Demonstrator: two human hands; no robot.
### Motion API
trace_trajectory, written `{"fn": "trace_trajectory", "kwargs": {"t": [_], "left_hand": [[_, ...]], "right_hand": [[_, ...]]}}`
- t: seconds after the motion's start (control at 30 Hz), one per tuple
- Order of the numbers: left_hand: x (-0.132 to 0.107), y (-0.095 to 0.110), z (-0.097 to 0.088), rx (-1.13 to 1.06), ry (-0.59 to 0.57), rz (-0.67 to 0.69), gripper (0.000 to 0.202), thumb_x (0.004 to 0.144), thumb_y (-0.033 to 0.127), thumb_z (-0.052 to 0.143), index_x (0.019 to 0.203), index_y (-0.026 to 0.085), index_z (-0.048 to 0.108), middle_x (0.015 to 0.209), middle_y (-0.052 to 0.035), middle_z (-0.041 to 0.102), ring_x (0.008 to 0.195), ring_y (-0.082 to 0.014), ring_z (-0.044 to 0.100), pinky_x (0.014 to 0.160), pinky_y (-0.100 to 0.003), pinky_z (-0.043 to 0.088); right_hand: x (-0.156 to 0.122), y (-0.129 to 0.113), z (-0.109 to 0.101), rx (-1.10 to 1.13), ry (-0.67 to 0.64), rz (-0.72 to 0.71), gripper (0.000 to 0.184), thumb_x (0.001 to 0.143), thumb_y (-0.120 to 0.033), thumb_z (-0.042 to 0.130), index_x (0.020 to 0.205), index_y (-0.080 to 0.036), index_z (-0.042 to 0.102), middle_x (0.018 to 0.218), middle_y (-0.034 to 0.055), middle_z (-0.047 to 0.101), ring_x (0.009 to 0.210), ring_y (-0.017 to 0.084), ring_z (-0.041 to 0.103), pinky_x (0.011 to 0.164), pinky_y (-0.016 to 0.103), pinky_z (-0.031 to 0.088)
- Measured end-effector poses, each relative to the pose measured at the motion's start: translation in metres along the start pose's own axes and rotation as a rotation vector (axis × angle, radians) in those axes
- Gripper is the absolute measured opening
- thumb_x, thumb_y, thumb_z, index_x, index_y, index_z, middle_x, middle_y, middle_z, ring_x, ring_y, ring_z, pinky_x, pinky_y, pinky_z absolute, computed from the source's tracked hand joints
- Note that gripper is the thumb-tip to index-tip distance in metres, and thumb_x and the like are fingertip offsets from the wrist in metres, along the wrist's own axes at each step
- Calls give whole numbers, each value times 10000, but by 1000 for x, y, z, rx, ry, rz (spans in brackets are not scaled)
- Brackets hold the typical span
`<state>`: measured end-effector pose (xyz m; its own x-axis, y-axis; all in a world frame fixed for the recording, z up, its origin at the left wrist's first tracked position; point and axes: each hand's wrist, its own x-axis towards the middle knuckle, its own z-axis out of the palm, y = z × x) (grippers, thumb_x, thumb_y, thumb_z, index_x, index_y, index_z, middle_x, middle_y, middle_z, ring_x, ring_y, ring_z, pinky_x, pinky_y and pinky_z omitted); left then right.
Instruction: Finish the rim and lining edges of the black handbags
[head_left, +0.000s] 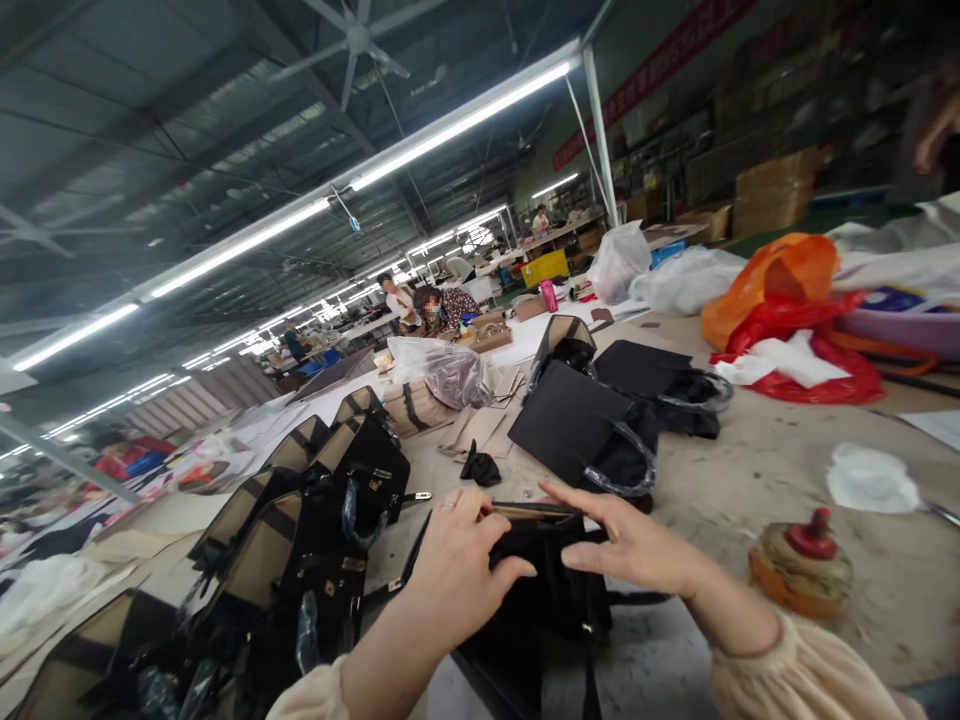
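Note:
A black handbag [517, 620] with a tan lining stands in front of me, its opening facing up. My left hand [461, 565] bends its fingers over the bag's left rim, with the thumb held out to the right. Across the opening, my right hand [630, 540] has its fingers stretched along the right part of the rim and its thumb apart. The palms' undersides are hidden. Just beyond the bag lies a small crumpled black piece [480, 465].
Rows of black handbags [330, 560] stand at left. More black bags [577, 420] lie ahead. At right are a round pot with a red cap [802, 560], a white scrap [870, 478], and red [817, 365] and orange [772, 285] plastic bags. People work at distant tables.

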<state>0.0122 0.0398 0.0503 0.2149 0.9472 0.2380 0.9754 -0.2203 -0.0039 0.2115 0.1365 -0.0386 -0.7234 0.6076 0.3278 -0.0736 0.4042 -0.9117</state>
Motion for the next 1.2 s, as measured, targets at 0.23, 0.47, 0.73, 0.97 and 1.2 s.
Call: {"fn": "trace_trajectory", "kwargs": {"t": [0.23,0.47,0.73,0.97,1.2], "left_hand": [[5,-13,7,1,27,-5,168,830,275,572,725,207,684,994,-50,542,940,-203,473,846,-384,392],[9,-18,13,-24,-18,-27,153,842,257,566,760,201,682,968,-22,632,915,-176,537,843,-354,388],[13,-20,15,-23,-39,-31,170,858,268,547,758,187,658,857,-11,635,832,-152,555,783,-301,396],[15,-17,13,-10,-61,-59,206,870,279,525,738,172,642,816,-21,630,782,-149,566,738,-281,404],[16,-16,16,-21,-55,-74,202,867,264,520,735,167,638,819,-25,635,803,-161,572,756,-274,414]], "right_hand": [[10,-7,12,-43,115,55,466,768,-413,654,1165,-170,627,1135,76,657,1025,248,606,934,378,453],[12,-11,15,-41,129,72,385,802,-403,615,1135,-214,653,1073,37,687,995,242,621,899,344,476],[13,-12,16,-22,114,85,362,823,-399,583,1129,-220,657,1066,35,689,974,230,624,873,327,480],[13,-11,19,-166,169,76,292,850,-369,538,1042,-217,697,926,25,717,859,205,641,777,292,497],[14,-15,25,-303,235,27,242,874,-334,504,950,-225,706,867,3,714,777,168,638,701,241,473]]}}
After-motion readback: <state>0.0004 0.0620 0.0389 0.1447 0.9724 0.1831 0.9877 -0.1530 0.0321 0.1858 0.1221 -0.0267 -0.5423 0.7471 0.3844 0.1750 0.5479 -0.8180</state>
